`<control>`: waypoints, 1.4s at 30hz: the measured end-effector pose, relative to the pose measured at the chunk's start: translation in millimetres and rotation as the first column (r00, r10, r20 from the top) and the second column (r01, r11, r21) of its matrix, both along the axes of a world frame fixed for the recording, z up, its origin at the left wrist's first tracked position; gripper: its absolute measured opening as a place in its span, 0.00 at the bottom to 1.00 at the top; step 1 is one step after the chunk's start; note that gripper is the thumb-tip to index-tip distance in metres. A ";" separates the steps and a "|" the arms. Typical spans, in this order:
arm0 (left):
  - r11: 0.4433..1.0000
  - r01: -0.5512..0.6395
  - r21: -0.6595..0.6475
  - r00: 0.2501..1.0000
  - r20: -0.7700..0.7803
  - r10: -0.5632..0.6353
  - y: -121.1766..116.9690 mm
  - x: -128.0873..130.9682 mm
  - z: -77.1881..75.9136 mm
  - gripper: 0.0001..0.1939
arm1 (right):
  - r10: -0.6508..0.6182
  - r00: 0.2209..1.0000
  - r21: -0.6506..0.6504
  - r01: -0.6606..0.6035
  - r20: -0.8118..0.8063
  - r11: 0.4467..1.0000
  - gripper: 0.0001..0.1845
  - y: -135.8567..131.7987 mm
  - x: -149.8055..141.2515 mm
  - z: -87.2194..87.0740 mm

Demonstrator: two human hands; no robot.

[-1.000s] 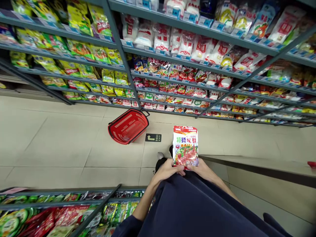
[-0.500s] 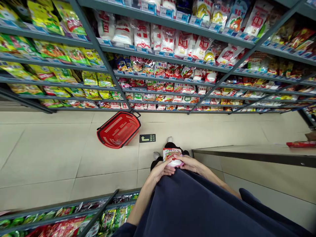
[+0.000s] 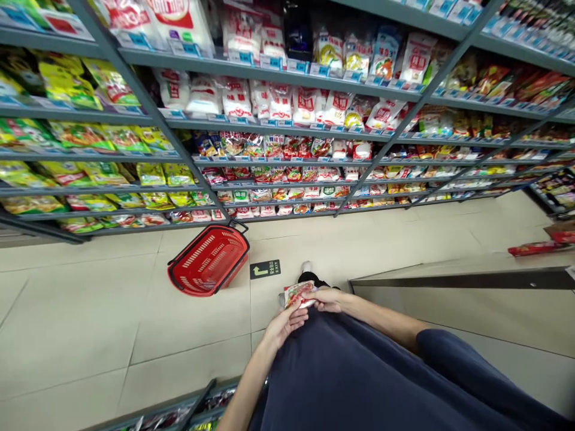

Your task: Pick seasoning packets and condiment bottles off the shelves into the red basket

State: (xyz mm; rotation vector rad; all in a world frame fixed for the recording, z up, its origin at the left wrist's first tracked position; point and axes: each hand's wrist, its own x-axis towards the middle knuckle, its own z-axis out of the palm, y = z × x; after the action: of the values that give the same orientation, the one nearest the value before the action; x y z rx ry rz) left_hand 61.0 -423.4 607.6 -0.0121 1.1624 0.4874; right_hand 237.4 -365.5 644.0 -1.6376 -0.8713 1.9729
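Packet (image 3: 295,292) in hand, to the right of the basket (image 3: 215,257) and not in it.

Packet is tilted at waist height; right hand (image 3: 330,298) pinches it, thumb on top, left hand (image 3: 281,326) touches its near edge, palm up, can't tell how firmly; hands close together, packet linking them. Progress, as I judge it: getting hold of a packet is done; handling looks midway, with letting go or placing not done; can't tell if the front is being read. Floor sign (image 3: 265,269) just beside the basket, on its right; stocked rack (image 3: 269,75) behind the basket; ledge (image 3: 471,279) well off to its right.
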 end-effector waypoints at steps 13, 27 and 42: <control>0.825 0.039 0.564 0.963 -0.241 0.119 44.2 -13.4 46.1 0.39 | 0.449 0.888 0.393 -0.450 0.099 0.802 0.20 -3.3 17.8 40.3; 0.878 0.120 0.464 0.961 -0.275 0.014 188.6 5.9 35.2 0.33 | 0.211 0.976 0.369 -0.175 -0.060 0.913 0.31 119.1 36.5 19.3; 0.900 0.003 0.435 0.976 -0.198 0.092 370.6 11.1 13.6 0.29 | -0.332 0.895 0.265 0.412 -0.297 0.872 0.24 294.8 0.4 -43.7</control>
State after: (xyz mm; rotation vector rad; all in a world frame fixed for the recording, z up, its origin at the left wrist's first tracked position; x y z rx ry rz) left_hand 72.2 -52.7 621.2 0.4105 1.2431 0.7971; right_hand 237.9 -70.7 600.3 -1.2355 -0.6752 1.6161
